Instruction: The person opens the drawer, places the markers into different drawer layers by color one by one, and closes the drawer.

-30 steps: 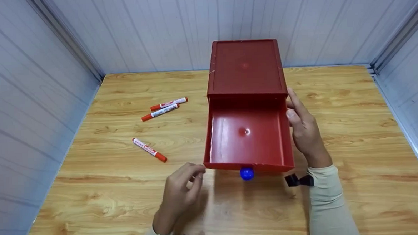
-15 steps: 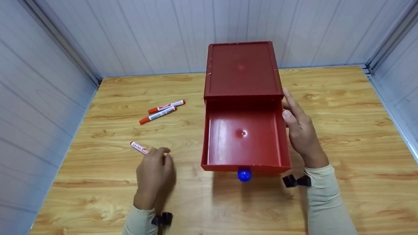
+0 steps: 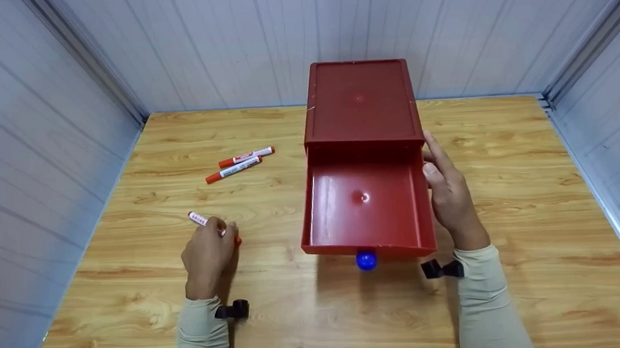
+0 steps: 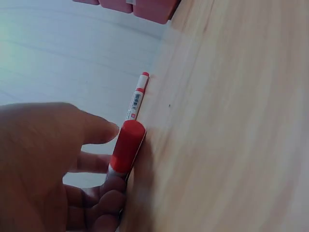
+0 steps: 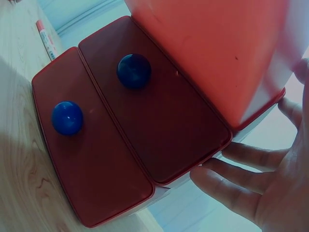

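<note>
My left hand (image 3: pixel 208 259) is low over the table at the left, its fingers curled round a red-and-white marker (image 3: pixel 197 218). In the left wrist view the marker's red cap (image 4: pixel 128 145) sticks out beside the thumb tip, and the fingertips overlap its barrel. My right hand (image 3: pixel 454 203) rests its extended fingers along the right side of a red drawer cabinet (image 3: pixel 362 102). The cabinet's top drawer (image 3: pixel 365 208) is pulled out, with nothing lying in it and a blue knob (image 3: pixel 366 260) on its front. Two lower drawers with blue knobs (image 5: pixel 134 71) are closed.
Two more red-and-white markers (image 3: pixel 234 169) lie close together on the wooden table (image 3: pixel 275 313), left of the cabinet. White panel walls (image 3: pixel 218 46) stand behind and on both sides. The pulled-out drawer juts over the table towards the front.
My left hand has moved left from the drawer's front corner to the nearest marker and taken hold of it, shifting it slightly. My right hand has stayed at the cabinet's side.
</note>
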Action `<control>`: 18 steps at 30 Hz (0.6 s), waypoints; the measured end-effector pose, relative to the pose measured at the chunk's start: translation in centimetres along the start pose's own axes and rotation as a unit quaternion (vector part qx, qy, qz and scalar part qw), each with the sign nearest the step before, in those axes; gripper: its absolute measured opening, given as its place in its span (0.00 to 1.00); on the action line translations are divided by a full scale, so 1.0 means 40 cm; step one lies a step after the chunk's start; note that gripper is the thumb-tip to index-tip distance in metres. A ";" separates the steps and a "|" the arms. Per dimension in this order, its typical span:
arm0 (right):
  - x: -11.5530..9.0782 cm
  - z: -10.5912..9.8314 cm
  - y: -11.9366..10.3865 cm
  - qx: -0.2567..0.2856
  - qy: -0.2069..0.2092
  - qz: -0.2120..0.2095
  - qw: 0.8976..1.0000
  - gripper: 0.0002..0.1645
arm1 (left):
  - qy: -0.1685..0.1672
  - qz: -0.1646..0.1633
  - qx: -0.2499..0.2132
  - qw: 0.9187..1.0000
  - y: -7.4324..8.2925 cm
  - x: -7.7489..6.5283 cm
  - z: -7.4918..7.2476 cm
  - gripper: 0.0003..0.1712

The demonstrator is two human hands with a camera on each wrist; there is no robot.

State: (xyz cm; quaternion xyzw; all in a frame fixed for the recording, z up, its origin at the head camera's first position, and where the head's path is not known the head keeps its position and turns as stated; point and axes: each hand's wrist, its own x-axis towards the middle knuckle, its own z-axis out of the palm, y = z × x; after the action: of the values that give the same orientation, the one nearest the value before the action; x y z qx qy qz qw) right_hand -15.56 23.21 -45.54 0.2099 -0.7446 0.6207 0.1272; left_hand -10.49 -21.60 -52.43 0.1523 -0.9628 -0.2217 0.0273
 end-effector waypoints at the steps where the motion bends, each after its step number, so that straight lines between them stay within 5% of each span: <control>1: 0.000 0.001 -0.001 0.001 0.001 0.000 1.000 0.32 | 0.002 -0.002 0.002 1.000 -0.001 -0.001 0.000 0.19; 8: -0.002 0.004 0.002 -0.007 -0.004 0.004 1.000 0.32 | 0.006 -0.007 -0.005 1.000 -0.003 -0.006 0.004 0.11; 18: -0.001 0.002 -0.008 -0.008 0.003 0.015 1.000 0.33 | 0.039 0.045 -0.073 0.996 0.024 0.001 0.011 0.16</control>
State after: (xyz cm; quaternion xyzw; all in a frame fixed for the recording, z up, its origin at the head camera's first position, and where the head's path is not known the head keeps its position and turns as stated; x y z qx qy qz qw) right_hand -15.35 23.08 -45.28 0.1957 -0.7526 0.6169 0.1214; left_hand -10.85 -20.61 -52.39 0.1153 -0.9480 -0.2840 0.0862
